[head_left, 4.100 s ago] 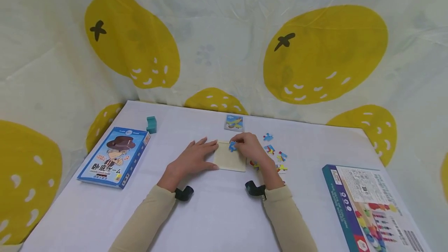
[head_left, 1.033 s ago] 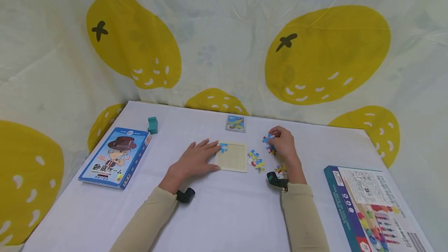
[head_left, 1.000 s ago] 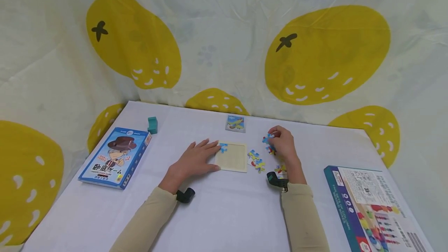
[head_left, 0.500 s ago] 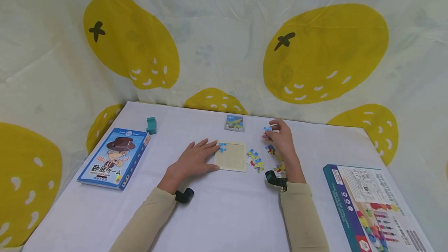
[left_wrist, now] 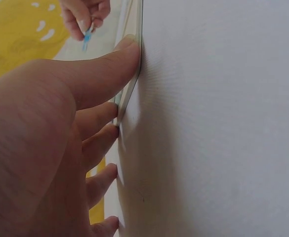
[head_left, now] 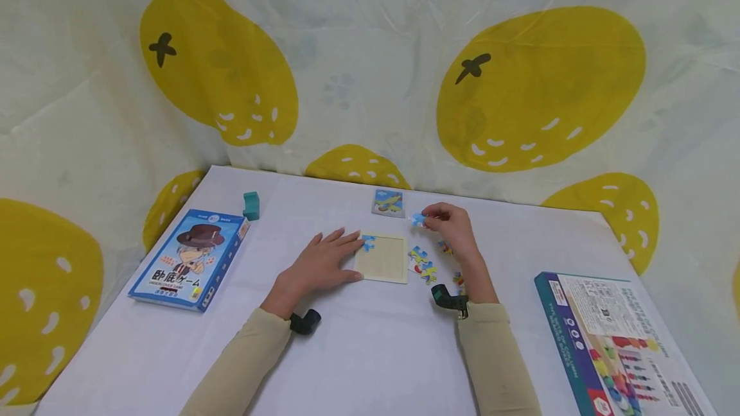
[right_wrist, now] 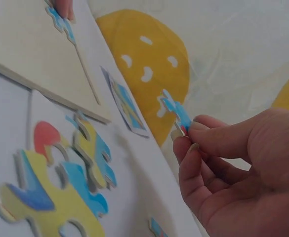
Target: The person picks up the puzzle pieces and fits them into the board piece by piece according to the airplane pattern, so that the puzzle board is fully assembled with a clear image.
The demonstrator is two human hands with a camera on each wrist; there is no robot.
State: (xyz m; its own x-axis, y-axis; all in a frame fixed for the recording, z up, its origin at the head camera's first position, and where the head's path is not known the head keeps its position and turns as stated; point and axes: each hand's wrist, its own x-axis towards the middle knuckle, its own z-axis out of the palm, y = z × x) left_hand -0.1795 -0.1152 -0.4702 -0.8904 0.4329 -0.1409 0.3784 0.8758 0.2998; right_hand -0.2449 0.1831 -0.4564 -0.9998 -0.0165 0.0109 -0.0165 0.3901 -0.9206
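Observation:
My right hand [head_left: 453, 230] pinches a light blue puzzle piece [head_left: 418, 219] between thumb and fingers. The piece is raised off the table, behind the right corner of a square wooden puzzle tray [head_left: 388, 265]. Inside the tray's far left corner lies one blue piece [head_left: 369, 244]. Resting at the tray's left edge is my left hand [head_left: 325, 259], its fingers spread and its thumb touching the near left corner. In the left wrist view the thumb [left_wrist: 107, 71] lies along the tray's edge. Several yellow, blue and red pieces [right_wrist: 50, 197] lie right of the tray.
A picture card [head_left: 388, 203] with a yellow and blue image lies behind the tray. A blue game box [head_left: 187, 260] and a teal block [head_left: 251, 206] are at the left. At the right lies a larger printed box [head_left: 615, 339]. A patterned curtain hangs behind the table.
The first blue piece went from my right hand into the tray's far left corner. My right hand then picked up another piece at the right and brought it leftward. My left hand stayed put.

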